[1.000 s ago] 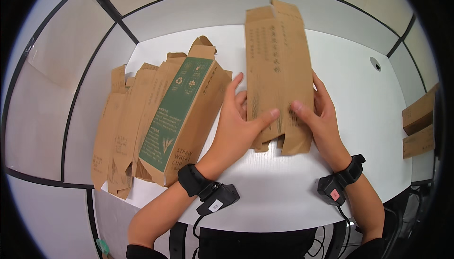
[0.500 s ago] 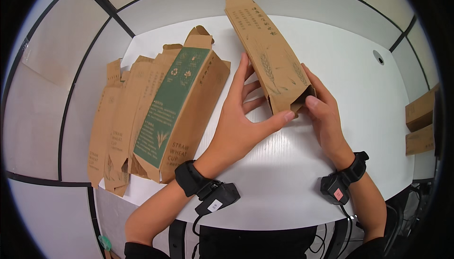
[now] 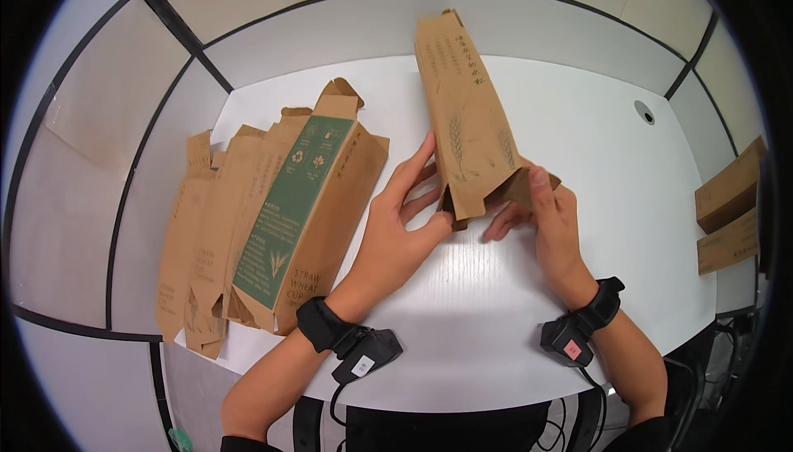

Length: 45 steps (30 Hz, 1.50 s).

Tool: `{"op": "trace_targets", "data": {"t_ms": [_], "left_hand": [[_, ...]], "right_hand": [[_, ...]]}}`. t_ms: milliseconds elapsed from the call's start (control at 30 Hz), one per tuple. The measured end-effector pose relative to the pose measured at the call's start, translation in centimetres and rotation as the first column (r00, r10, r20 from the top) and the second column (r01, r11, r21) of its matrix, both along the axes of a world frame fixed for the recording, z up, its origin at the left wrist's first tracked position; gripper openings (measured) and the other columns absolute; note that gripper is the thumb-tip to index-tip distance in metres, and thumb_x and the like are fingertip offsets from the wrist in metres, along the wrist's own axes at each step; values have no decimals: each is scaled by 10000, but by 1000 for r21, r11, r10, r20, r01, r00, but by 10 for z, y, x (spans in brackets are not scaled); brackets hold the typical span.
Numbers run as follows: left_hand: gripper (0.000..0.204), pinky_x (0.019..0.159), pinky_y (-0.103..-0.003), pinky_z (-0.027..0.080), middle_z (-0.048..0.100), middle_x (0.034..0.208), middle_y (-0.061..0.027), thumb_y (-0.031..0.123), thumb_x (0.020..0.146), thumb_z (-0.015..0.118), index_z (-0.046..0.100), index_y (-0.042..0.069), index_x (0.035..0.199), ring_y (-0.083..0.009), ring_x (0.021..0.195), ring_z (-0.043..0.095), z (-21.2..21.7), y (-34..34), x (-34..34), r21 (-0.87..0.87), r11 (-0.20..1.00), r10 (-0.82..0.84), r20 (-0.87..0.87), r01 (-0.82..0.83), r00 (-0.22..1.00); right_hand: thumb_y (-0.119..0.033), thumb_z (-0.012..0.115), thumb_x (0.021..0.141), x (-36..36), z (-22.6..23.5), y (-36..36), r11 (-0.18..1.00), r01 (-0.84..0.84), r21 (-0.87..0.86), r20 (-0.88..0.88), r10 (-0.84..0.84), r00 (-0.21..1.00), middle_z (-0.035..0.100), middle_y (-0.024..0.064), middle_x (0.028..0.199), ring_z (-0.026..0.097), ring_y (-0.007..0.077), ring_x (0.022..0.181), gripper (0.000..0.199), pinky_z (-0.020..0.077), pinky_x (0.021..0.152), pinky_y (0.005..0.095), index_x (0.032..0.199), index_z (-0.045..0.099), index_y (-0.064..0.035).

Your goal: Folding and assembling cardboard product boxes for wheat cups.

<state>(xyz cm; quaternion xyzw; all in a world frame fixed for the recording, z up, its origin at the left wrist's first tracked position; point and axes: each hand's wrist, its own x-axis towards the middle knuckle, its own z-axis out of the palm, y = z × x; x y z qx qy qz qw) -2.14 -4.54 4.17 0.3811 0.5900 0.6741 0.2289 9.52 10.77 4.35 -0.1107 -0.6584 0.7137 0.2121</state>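
Note:
A long brown cardboard box (image 3: 471, 113) printed with dark wheat ears stands tilted over the middle of the table, its near end open with flaps loose. Along its left side my left hand (image 3: 405, 212) is closed, the thumb at the near left corner. At the open end, my right hand (image 3: 553, 217) pinches the right-hand flap, with other fingers curled beneath it. To the left lie several flattened brown cartons (image 3: 206, 237), and leaning on them is a fuller box with a green panel (image 3: 289, 204), its top flap raised.
The white table (image 3: 595, 146) has a round cable hole (image 3: 644, 113) at the far right. Two brown boxes (image 3: 727, 196) sit beyond its right edge. Light partition panels (image 3: 372, 31) with dark frames surround the table. Black wrist straps with cabled devices (image 3: 368, 354) are on both forearms.
The held box appears lower and more upright in view. My left thumb has moved to its left corner, and the right flap is now swung outward by my right hand.

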Motion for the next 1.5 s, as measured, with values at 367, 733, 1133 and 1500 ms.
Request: {"op": "trace_targets", "data": {"t_ms": [367,733,1133,1500], "left_hand": [[509,1059,-410,396,404,1398,-132,-12,799,689,555,55,1285,-236,1314,410,1,-1,8,-8,985,167,-202,-172,965],[513,1044,-445,370,382,1365,-165,210,697,831,616,111,1151,-331,1295,398,0,-4,11,-125,942,225,-451,-311,864],[209,1114,-487,340,435,1415,-168,-20,720,752,715,72,904,-354,1397,311,2,-2,5,10,995,98,-425,-104,900],[50,1098,-422,345,499,1356,-157,30,838,670,651,34,884,-328,1350,389,0,-4,4,1,996,88,-330,-93,940]], "right_hand": [[-196,559,977,-2,-5,2,998,14,-56,69,-10,998,501,-19,670,473,47,559,375,438,496,206,1327,550,-60],[106,533,851,3,-11,1,986,148,72,-153,-135,979,475,18,949,555,96,845,349,506,706,232,1109,701,-59],[63,678,750,5,-8,-11,921,173,349,-168,-121,978,484,32,865,515,101,715,268,467,631,226,985,720,-58],[-144,645,920,12,3,-14,996,-22,-90,-1,22,1000,660,39,749,545,69,645,198,443,588,213,964,707,39]]}}
